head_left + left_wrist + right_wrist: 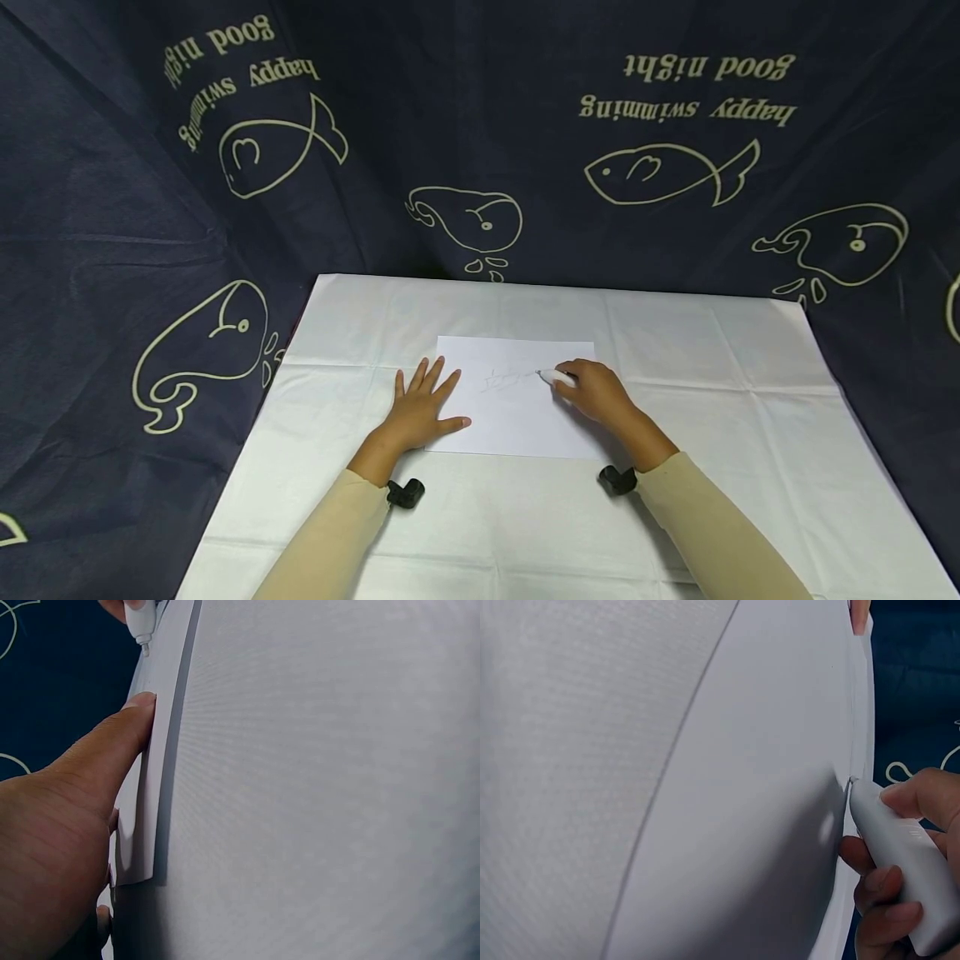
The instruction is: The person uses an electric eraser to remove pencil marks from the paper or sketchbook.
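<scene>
A white sheet of paper [517,429] lies on the cloth, with faint grey strokes [502,382] across its upper half. My left hand [416,417] rests with spread fingers over the sheet's left edge; in the left wrist view its thumb [131,724] lies on the paper. Between the thumb and curled fingers of my right hand [598,393] is a white, squeezable-looking correction pen [907,862]. Its narrow tip meets the paper at the right end of the strokes. In the left wrist view the same pen [142,621] points downward.
The table's white cloth [675,517] has fold creases. Behind it and at both sides hangs a dark blue sheet [547,150] printed with fish, whales and upside-down lettering. A small black device sits at each wrist, by the beige sleeves [330,533].
</scene>
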Motion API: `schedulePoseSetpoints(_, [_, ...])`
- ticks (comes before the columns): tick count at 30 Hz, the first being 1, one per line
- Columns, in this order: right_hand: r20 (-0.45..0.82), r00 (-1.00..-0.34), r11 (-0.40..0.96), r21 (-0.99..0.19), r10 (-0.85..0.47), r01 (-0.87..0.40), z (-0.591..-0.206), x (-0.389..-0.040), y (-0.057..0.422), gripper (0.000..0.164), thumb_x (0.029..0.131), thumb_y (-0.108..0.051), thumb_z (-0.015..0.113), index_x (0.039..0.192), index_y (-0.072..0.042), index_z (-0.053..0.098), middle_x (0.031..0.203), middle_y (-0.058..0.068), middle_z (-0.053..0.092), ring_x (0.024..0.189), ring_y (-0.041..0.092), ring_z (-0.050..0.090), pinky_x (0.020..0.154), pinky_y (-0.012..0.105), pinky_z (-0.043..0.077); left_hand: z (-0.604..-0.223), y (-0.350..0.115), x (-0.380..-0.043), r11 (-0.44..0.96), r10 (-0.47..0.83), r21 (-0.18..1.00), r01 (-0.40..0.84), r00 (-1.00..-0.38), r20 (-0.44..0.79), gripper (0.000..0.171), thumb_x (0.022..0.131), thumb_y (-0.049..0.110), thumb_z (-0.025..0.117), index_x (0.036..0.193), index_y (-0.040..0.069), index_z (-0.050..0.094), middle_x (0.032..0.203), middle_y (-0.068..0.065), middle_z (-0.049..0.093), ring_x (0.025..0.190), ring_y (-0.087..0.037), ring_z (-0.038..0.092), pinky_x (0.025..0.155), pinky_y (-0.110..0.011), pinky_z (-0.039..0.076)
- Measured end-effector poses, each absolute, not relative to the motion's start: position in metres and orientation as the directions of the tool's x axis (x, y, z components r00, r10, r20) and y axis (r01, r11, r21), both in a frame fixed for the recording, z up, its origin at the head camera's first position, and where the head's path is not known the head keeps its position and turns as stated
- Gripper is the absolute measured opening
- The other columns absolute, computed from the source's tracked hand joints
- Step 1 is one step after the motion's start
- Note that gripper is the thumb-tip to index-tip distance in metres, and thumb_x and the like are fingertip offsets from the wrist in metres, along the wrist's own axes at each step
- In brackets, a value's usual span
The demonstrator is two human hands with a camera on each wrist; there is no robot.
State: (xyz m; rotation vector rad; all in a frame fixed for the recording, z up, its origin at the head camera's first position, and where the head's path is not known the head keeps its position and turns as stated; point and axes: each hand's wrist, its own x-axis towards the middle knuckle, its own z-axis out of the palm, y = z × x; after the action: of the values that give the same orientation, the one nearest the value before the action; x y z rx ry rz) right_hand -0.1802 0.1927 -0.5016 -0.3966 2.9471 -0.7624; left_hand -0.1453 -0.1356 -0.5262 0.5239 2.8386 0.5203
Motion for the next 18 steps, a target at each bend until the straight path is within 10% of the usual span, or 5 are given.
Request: schedulePoseSetpoints(18, [-0.011,-0.966,0.844,-0.489,-0.257,-0.219,-0.4998,-0.1782,0.1946,0.034,0.095,-0.024,0.069,0.121,-0.002,0.072,0.122,0.019,0.072,0.110,0.037,0.069,0.091,0.052,0.054,-0.5263,-0.1356,-0.1450,0.874,0.380,0.375,0.308,-0.916,-0.133,0.089,0.092,0.064,0.061,0.162,0.023,0.025,0.172,-0.012,0.005,0.159,-0.039,-0.002,0.119,-0.073,-0.004])
